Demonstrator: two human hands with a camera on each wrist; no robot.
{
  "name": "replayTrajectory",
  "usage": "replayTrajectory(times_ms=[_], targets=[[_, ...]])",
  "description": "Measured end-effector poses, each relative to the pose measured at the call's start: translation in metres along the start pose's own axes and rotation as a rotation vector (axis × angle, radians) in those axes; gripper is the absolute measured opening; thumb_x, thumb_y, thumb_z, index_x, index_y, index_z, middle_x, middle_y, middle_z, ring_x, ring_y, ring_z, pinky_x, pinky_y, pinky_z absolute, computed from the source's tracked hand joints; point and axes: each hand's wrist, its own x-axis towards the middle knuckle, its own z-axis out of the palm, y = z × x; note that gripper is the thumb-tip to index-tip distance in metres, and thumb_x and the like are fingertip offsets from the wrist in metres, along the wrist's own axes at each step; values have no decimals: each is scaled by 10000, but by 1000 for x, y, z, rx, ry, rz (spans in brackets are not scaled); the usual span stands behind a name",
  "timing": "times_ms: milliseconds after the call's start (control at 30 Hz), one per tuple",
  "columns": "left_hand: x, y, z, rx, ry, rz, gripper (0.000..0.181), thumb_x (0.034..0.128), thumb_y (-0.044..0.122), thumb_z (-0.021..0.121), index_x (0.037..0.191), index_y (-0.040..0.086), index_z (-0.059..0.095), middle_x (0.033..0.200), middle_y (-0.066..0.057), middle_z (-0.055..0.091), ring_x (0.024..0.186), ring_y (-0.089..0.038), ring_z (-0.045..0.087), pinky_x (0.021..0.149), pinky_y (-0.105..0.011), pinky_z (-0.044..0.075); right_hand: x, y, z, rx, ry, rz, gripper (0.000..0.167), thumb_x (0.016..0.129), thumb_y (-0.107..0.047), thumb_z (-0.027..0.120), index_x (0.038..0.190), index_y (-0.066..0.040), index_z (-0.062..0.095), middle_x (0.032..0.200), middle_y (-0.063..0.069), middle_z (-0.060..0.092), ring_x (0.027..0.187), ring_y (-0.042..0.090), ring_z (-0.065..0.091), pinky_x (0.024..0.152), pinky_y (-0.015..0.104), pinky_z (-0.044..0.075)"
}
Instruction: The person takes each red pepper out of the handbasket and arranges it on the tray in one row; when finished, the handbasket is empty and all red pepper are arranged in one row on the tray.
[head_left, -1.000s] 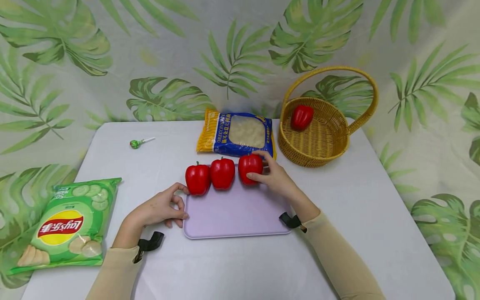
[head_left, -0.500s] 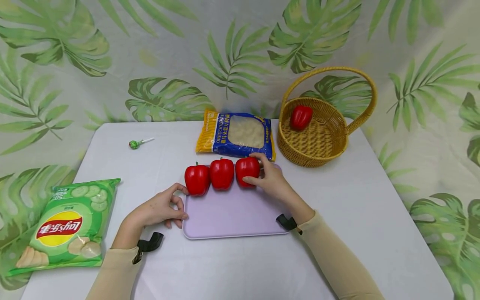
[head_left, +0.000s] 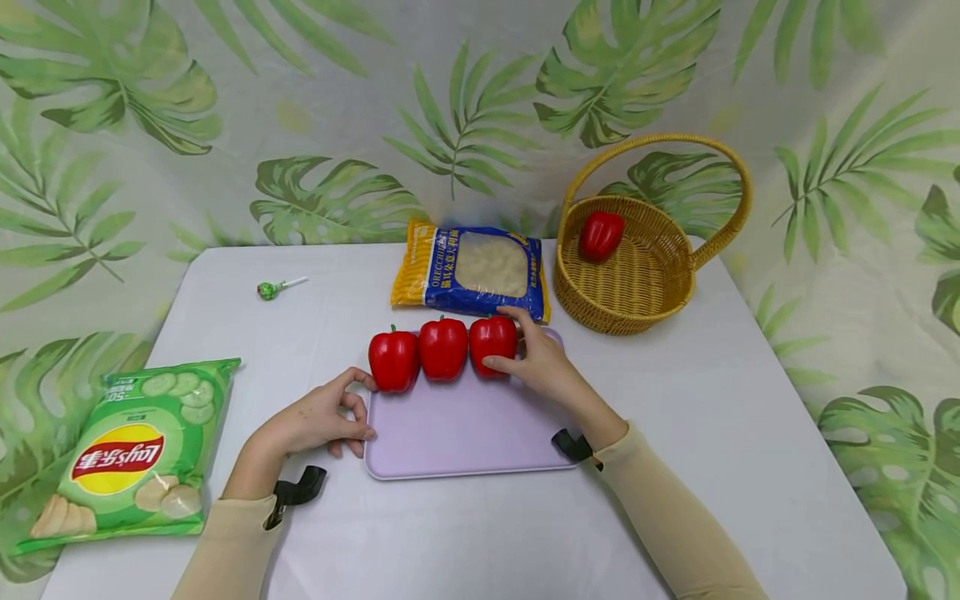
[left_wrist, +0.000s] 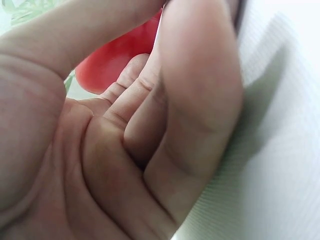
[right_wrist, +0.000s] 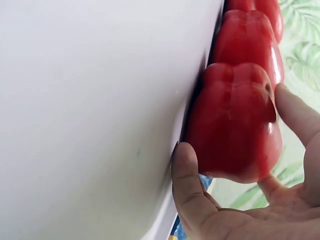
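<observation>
Three red bell peppers stand in a row along the far edge of a lilac tray (head_left: 465,433): the left pepper (head_left: 393,360), the middle pepper (head_left: 443,349) and the right pepper (head_left: 491,343). My right hand (head_left: 543,362) grips the right pepper, thumb on its near side and fingers behind. In the right wrist view this pepper (right_wrist: 235,125) sits between thumb and fingers. At the tray's left edge my left hand (head_left: 322,412) holds the rim with bent fingers, the index fingertip close to the left pepper. The left wrist view shows curled fingers (left_wrist: 200,90); their exact contact is hidden.
A wicker basket (head_left: 660,312) with another red pepper (head_left: 602,236) inside stands at the back right. Behind the tray lies an orecchiette pasta bag (head_left: 491,262). A lollipop (head_left: 268,290) lies at the back left, a green chip bag (head_left: 135,454) at the left.
My right hand has shifted left with the right pepper, bringing it up beside the middle pepper. The left hand stays at the tray's edge.
</observation>
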Motion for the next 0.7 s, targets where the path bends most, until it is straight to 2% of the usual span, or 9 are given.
replayTrajectory(times_ms=[233,333,567,700], targets=[[0,-1,0,-3,0,0,661,924,145,828,1421,64,399,872,-63,675,725,-250,785,533,-310,553,-2,0,-10,-29,-21,-32,877,937,-453,797,1640,-337,286,1458,193,559,1343,385,558,1033,600,557],[0,-1,0,-1,-1,8,662,926,144,825,1423,57,396,874,-70,673,726,-255,786,530,-311,551,-5,-3,-22,-22,-9,-47,902,935,-462,797,1657,-340,270,1503,192,530,1369,399,548,1040,605,550],[0,0,0,-5,4,9,657,926,138,823,1423,63,400,872,-71,671,728,-256,787,528,-311,547,-18,-10,-67,59,100,-78,1012,945,-416,804,1702,-365,134,1688,221,323,1515,479,389,1136,699,446],[0,1,1,-12,4,5,660,926,134,823,1424,62,397,875,-73,671,728,-256,786,527,-310,547,-25,-10,-97,82,168,-79,1061,962,-371,795,1700,-414,34,1754,196,197,1598,460,265,1199,743,335]])
